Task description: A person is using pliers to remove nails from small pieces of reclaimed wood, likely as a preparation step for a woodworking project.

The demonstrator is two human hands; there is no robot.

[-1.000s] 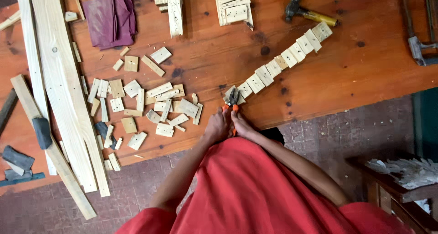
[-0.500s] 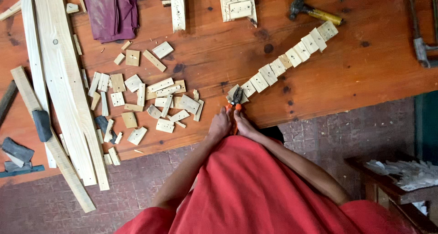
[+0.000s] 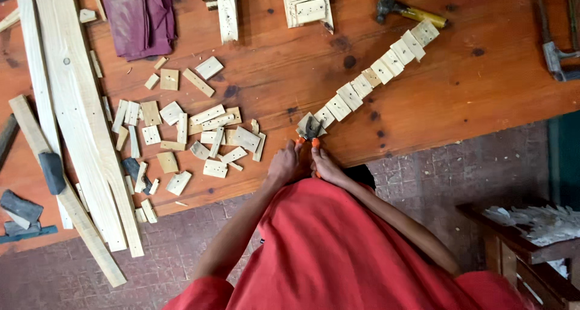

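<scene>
My left hand [image 3: 284, 165] and my right hand [image 3: 327, 165] sit side by side at the near edge of the wooden workbench [image 3: 459, 98], both closed around the orange handles of a pair of pincers [image 3: 309, 136]. The dark jaws of the pincers bite a small pale wooden block [image 3: 305, 125] lying on the bench. That block lies at the near end of a diagonal row of similar wooden blocks [image 3: 380, 71] that runs up to the right. My red garment fills the bottom of the view.
A scatter of small wood pieces [image 3: 181, 132] lies left of my hands. Long planks [image 3: 78, 116] lean at the far left beside dark tools [image 3: 51, 171]. A hammer [image 3: 405, 9], a purple cloth [image 3: 142, 20], stacked blocks [image 3: 308, 5] and a metal clamp [image 3: 556, 53] lie further back.
Both hands stay closed on the pincers at the same block. Only the view has shifted slightly.
</scene>
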